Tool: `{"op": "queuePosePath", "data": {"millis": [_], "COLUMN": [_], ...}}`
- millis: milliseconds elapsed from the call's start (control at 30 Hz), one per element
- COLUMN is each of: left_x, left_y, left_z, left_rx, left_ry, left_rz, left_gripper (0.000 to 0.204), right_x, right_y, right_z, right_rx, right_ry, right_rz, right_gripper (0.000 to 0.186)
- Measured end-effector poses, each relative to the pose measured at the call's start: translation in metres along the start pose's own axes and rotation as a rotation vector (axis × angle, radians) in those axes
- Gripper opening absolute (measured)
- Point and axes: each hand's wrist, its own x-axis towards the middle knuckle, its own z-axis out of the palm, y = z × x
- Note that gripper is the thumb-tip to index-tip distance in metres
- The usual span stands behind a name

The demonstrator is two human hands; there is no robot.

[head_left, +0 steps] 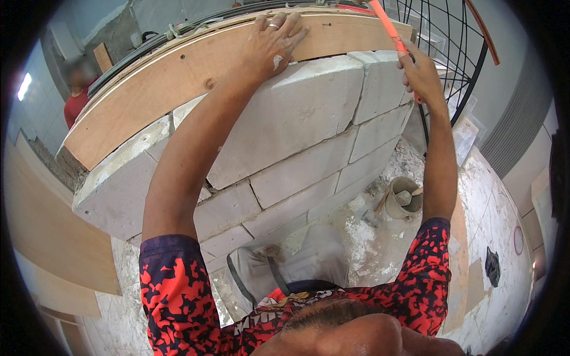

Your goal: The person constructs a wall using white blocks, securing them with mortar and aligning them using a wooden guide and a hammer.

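My left hand (276, 41), with a ring and a pale smear on it, lies against a long plywood board (148, 98). Its fingers are apart and reach the board's upper edge. The board stands on edge along the far side of a wall of light grey blocks (291, 113). In my right hand (420, 74) is a tool with a long orange handle (389, 26), raised over the wall's right end. My fingers wrap round the handle's lower part. The tool's far end runs out of the picture at the top, so its kind is hidden.
On the floor beyond my legs stands a grey bucket (404, 199) with a tool in it. A black metal grille (451, 53) rises at the right. Another person (76, 98) in red is at the far left. Wooden sheets (59, 225) lie at left.
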Motion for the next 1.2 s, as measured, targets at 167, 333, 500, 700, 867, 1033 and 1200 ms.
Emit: {"op": "queuePosePath", "data": {"millis": [167, 333, 500, 700, 867, 1033, 1200], "left_x": [0.001, 0.0, 0.002, 0.002, 0.002, 0.001, 0.002], "left_y": [0.004, 0.001, 0.003, 0.007, 0.002, 0.001, 0.007], "left_z": [-0.005, -0.007, -0.003, -0.002, -0.005, -0.004, -0.015], "left_rx": [0.022, 0.02, -0.013, -0.003, -0.003, 0.033, 0.084], "left_ry": [-0.048, -0.025, -0.025, -0.06, -0.107, -0.152, -0.225], "left_rz": [0.014, 0.02, 0.023, 0.017, 0.012, 0.025, 0.039], "left_gripper": [0.053, 0.053, 0.055, 0.061, 0.062, 0.061, 0.061], "right_x": [0.014, 0.011, -0.029, -0.087, -0.089, -0.098, -0.085], "right_y": [-0.023, -0.021, -0.008, 0.014, 0.028, 0.03, 0.04], "right_z": [-0.02, -0.016, 0.008, 0.053, 0.077, 0.092, 0.076], "right_rx": [-0.194, -0.12, 0.103, 0.304, 0.463, 0.51, 0.566], "right_ry": [-0.198, -0.111, 0.0, -0.033, -0.021, 0.036, 0.131], "right_rz": [0.007, -0.035, 0.027, 0.176, 0.248, 0.26, 0.295], "right_gripper": [0.039, 0.039, 0.044, 0.048, 0.048, 0.046, 0.045]}}
